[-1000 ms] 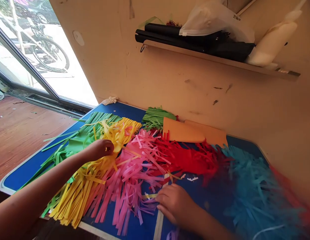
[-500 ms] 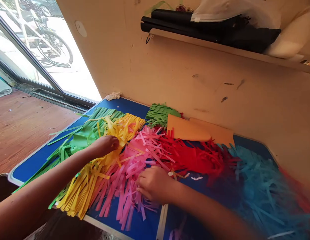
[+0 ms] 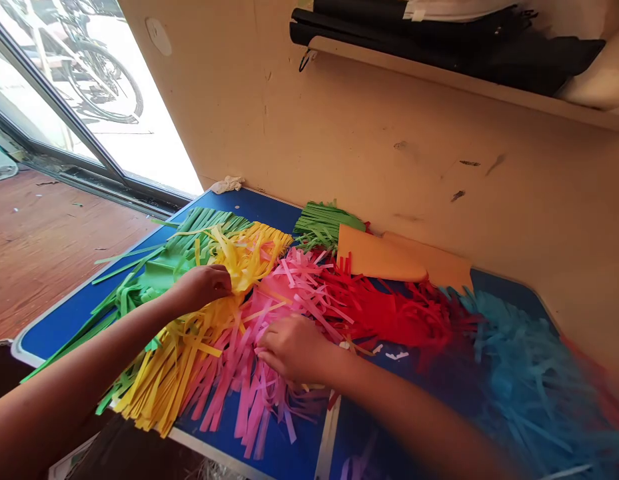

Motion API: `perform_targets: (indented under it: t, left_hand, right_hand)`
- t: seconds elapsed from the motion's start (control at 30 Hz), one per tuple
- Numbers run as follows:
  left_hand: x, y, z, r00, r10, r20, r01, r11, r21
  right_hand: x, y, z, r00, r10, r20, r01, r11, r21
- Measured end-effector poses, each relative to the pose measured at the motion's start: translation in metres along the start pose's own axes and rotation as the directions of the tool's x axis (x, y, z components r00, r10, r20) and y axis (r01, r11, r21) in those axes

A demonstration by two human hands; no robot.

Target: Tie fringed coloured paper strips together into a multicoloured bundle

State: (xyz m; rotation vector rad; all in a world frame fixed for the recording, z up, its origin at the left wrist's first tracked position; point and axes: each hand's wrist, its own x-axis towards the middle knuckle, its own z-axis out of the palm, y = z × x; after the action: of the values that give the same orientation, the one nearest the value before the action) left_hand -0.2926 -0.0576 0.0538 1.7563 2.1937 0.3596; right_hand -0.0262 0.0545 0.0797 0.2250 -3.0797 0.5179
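Fringed tissue paper lies in coloured bunches over the blue table. My left hand (image 3: 208,288) is closed, fingers curled down on the yellow paper fringe (image 3: 182,373); its fingertips are partly hidden. My right hand (image 3: 295,348) is closed too, thumb and fingers pinched at the strips of the pink paper fringe (image 3: 249,383). Left of the yellow lies green paper fringe (image 3: 162,273). Red paper fringe (image 3: 389,313) spreads to the right of the pink, and blue paper fringe (image 3: 534,373) lies farther right, looking hazy.
The blue folding table (image 3: 266,205) stands against a beige wall (image 3: 349,140). Orange paper sheets (image 3: 382,252) and another green fringe (image 3: 329,220) lie at the back. Above hangs a shelf (image 3: 439,83) with black rolls (image 3: 414,40). A glass door (image 3: 89,127) is at left.
My right hand has shifted left and slightly up over the pink fringe. My left hand has moved slightly left. The camera view has tilted a little.
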Motion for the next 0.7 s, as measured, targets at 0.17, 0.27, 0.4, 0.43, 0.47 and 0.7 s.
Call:
perform_targets:
  t: [0.17,0.27,0.4,0.43,0.47,0.7]
  left_hand:
    - [-0.005,0.007,-0.012,0.999,-0.046,-0.028,0.044,0.998,-0.043]
    - [-0.010,0.010,-0.012,0.990,-0.108,-0.085,0.104,0.993,-0.053]
    - [-0.015,0.009,-0.010,0.970,-0.184,-0.157,0.171,0.981,-0.093]
    - [-0.016,0.009,-0.009,0.965,-0.201,-0.169,0.186,0.978,-0.098]
    - [-0.017,0.010,-0.009,0.959,-0.219,-0.182,0.204,0.974,-0.095]
    - [-0.015,0.048,-0.001,0.891,-0.327,-0.316,0.392,0.904,0.168]
  right_hand:
    - [0.023,0.008,0.006,0.986,0.159,-0.058,-0.159,0.987,0.018]
    - [0.036,0.010,0.010,0.960,0.256,-0.110,-0.250,0.966,0.069]
    - [0.054,0.010,0.018,0.960,0.209,-0.183,-0.198,0.977,0.076]
    - [0.059,0.011,0.020,0.968,0.164,-0.190,-0.159,0.986,0.044]
    - [0.065,0.011,0.023,0.976,0.116,-0.185,-0.117,0.993,0.002]
    - [0.086,0.010,0.035,1.000,0.015,-0.006,-0.015,0.991,-0.133]
